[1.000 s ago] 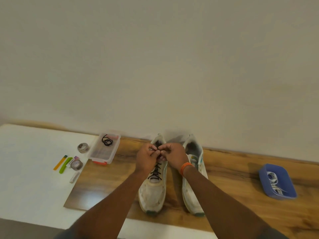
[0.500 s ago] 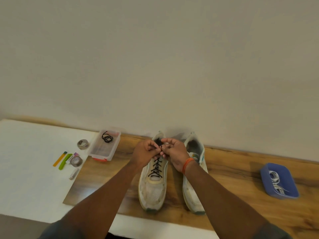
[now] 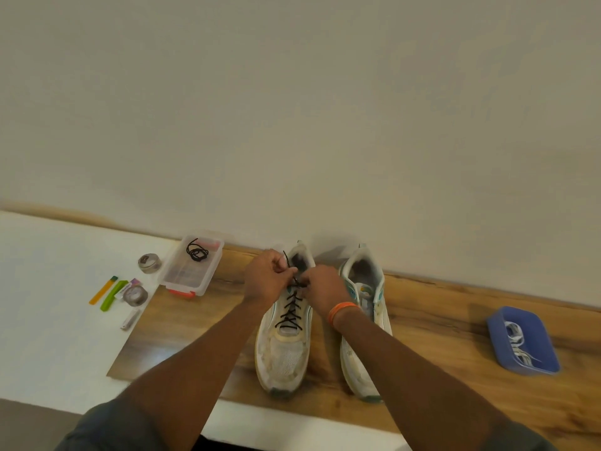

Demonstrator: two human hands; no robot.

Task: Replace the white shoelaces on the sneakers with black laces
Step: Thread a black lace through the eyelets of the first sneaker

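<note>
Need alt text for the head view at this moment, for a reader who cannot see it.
Both hands, left hand and right hand, pinch the black lace at the top of the left sneaker; the right sneaker beside it has no lace. A clear box holds another black lace, and a blue tray holds white laces.

Sneakers: two, sitting side by side on the wooden board [image 3: 439,320] — left sneaker [image 3: 286,346], right sneaker [image 3: 366,320]
Black laces: two — laced one [image 3: 290,312], coiled one [image 3: 196,252]
Containers: two — clear box [image 3: 190,271], blue tray [image 3: 523,341]
Hands: two — left hand [image 3: 268,281], right hand [image 3: 325,289]
</note>
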